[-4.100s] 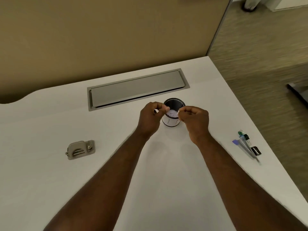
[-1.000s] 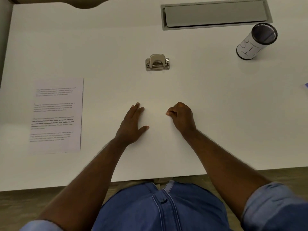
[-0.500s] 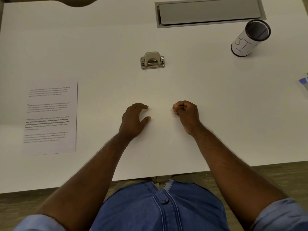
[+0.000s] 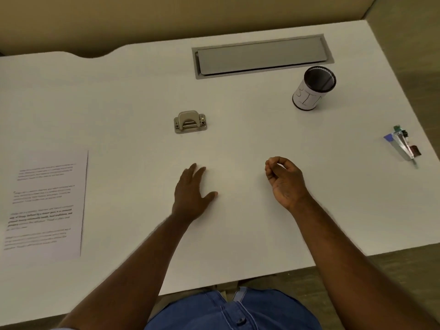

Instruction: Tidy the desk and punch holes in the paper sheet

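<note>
A printed paper sheet (image 4: 45, 206) lies flat at the left side of the white desk (image 4: 238, 144). A small grey hole punch (image 4: 190, 122) stands in the middle of the desk, a hand's length beyond my left hand (image 4: 191, 194). That hand lies flat on the desk with its fingers straight. My right hand (image 4: 285, 181) hovers just above the desk, turned partly palm-up, its fingertips curled against the thumb. I see nothing between them. Both hands are apart from the punch and the sheet.
A black cup with a white label (image 4: 314, 88) stands at the back right. A small pile of clips and a pen (image 4: 402, 145) lies near the right edge. A grey cable-tray lid (image 4: 262, 55) is set into the desk's back.
My left hand's fingers have straightened flat on the desk. My right hand has lifted and turned palm-up, fingers still curled. The view has tilted up, showing more of the desk's back.
</note>
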`<state>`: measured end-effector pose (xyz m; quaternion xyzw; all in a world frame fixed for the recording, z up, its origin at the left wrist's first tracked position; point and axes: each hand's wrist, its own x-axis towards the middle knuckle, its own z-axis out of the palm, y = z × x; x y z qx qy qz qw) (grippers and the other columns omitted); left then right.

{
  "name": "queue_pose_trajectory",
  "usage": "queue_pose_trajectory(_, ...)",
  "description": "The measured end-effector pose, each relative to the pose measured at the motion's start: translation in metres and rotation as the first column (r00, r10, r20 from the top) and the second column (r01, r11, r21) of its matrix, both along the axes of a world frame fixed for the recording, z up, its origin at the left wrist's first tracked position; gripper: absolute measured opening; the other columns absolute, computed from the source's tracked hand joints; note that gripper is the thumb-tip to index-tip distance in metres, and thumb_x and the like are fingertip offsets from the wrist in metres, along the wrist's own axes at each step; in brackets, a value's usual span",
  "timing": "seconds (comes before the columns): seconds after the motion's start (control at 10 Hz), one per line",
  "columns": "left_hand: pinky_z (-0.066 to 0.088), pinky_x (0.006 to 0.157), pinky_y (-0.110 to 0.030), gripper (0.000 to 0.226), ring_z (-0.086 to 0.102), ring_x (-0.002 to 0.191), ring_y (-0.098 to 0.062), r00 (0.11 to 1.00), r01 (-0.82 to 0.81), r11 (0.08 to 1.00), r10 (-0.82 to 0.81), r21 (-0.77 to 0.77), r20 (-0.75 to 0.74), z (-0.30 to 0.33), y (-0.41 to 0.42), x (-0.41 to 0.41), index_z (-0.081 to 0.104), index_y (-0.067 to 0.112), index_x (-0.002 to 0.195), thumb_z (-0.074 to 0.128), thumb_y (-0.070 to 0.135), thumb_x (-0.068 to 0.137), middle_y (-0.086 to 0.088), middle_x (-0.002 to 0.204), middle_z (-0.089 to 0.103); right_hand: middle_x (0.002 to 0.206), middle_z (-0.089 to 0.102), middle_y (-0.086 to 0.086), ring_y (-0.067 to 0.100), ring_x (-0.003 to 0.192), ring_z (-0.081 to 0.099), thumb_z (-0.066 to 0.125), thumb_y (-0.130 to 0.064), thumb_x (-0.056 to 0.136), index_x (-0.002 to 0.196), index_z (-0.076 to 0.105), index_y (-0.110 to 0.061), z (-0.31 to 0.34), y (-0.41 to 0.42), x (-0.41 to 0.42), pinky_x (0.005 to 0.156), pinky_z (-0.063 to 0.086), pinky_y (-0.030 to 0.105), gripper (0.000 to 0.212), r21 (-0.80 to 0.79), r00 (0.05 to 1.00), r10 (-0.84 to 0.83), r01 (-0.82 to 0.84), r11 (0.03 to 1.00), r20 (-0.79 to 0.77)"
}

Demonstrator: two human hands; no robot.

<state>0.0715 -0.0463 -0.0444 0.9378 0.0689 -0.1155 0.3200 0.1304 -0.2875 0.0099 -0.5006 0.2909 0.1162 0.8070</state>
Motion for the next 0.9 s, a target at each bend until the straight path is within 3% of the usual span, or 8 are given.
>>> queue_pose_trajectory(0.1,0.008,0.118,-0.049,0.086,0.000,0.148,-0.028,0.997,0.029,0.996,-0.022,0.081,-0.080,-0.010,-0.004,0.004,0.018,0.022,0.151,0.061,0.053,0.083,-0.005,0.162,0.005,0.079,0.063,0.005,0.012,0.069,0.060,0.055,0.008,0.087,0.076,0.062,-0.008,0.015,-0.028,0.029,0.067,0.054,0.014,0.021,-0.089,0.998,-0.035,0.039,0.995,0.043)
queue_pose_trajectory(0.2,0.001,0.117,-0.053,0.088,-0.013,0.147,-0.028,0.995,0.030,0.988,-0.014,0.149,-0.103,-0.024,-0.006,0.009,0.003,0.029,0.152,0.048,0.064,0.084,-0.001,0.161,-0.012,0.070,0.061,0.007,0.014,0.060,0.055,0.058,0.008,0.081,0.072,0.063,-0.010,0.039,-0.068,0.087,0.060,0.051,0.019,0.021,-0.311,0.987,-0.067,0.111,0.944,0.148)
queue_pose_trajectory(0.3,0.001,0.116,-0.054,0.090,-0.014,0.147,-0.027,0.992,0.028,0.986,-0.007,0.163,-0.124,-0.030,-0.009,0.013,0.000,0.032,0.151,0.045,0.068,0.082,0.002,0.160,-0.015,0.062,0.058,0.008,0.016,0.056,0.051,0.060,0.004,0.077,0.066,0.062,-0.012,0.052,-0.092,0.131,0.057,0.045,0.025,0.019,-0.508,0.975,-0.049,0.156,0.847,0.218)
queue_pose_trajectory(0.4,0.002,0.116,-0.054,0.093,-0.016,0.147,-0.025,0.990,0.023,0.984,0.001,0.175,-0.138,-0.030,-0.010,0.012,-0.006,0.032,0.150,0.046,0.068,0.081,0.004,0.159,-0.018,0.059,0.062,0.007,0.017,0.058,0.056,0.063,-0.008,0.075,0.064,0.066,-0.009,0.061,-0.113,0.186,0.066,0.049,0.032,0.011,-0.788,0.974,0.084,0.119,0.604,0.211)
queue_pose_trajectory(0.6,0.005,0.116,-0.054,0.099,-0.014,0.147,-0.026,0.981,0.046,0.988,-0.017,0.147,-0.191,-0.020,-0.009,0.017,-0.011,0.027,0.148,0.054,0.062,0.082,0.007,0.155,-0.022,0.075,0.070,0.022,0.030,0.072,0.063,0.058,-0.005,0.078,0.076,0.072,0.004,0.057,-0.126,0.233,0.070,0.048,0.030,0.017,-0.941,0.953,0.288,-0.012,0.340,0.092)
queue_pose_trajectory(0.7,0.005,0.117,-0.053,0.097,-0.014,0.147,-0.025,0.978,0.056,0.993,-0.034,0.105,-0.204,-0.017,-0.002,0.019,-0.006,0.028,0.149,0.059,0.056,0.083,0.008,0.154,-0.020,0.090,0.072,0.025,0.037,0.087,0.065,0.059,0.003,0.077,0.088,0.071,0.008,0.055,-0.126,0.240,0.080,0.051,0.034,0.017,-0.950,0.936,0.349,-0.061,0.305,0.052)
queue_pose_trajectory(0.8,0.006,0.118,-0.048,0.090,-0.009,0.148,-0.021,0.975,0.042,0.999,-0.039,0.007,-0.219,-0.006,0.012,0.020,0.008,0.027,0.151,0.064,0.047,0.084,0.007,0.158,-0.012,0.106,0.070,0.021,0.030,0.097,0.065,0.063,0.007,0.076,0.106,0.068,0.002,0.058,-0.124,0.241,0.090,0.050,0.033,0.031,-0.959,0.910,0.411,-0.059,0.276,0.062)
queue_pose_trajectory(0.9,0.011,0.119,-0.044,0.084,0.000,0.148,-0.020,0.985,0.001,0.999,-0.010,-0.052,-0.171,0.004,0.011,0.027,0.017,0.025,0.151,0.066,0.044,0.084,0.001,0.162,0.001,0.108,0.069,0.022,0.023,0.088,0.063,0.060,0.005,0.080,0.112,0.065,0.000,0.069,-0.123,0.235,0.090,0.052,0.038,0.033,-0.927,0.934,0.320,0.030,0.375,0.160)
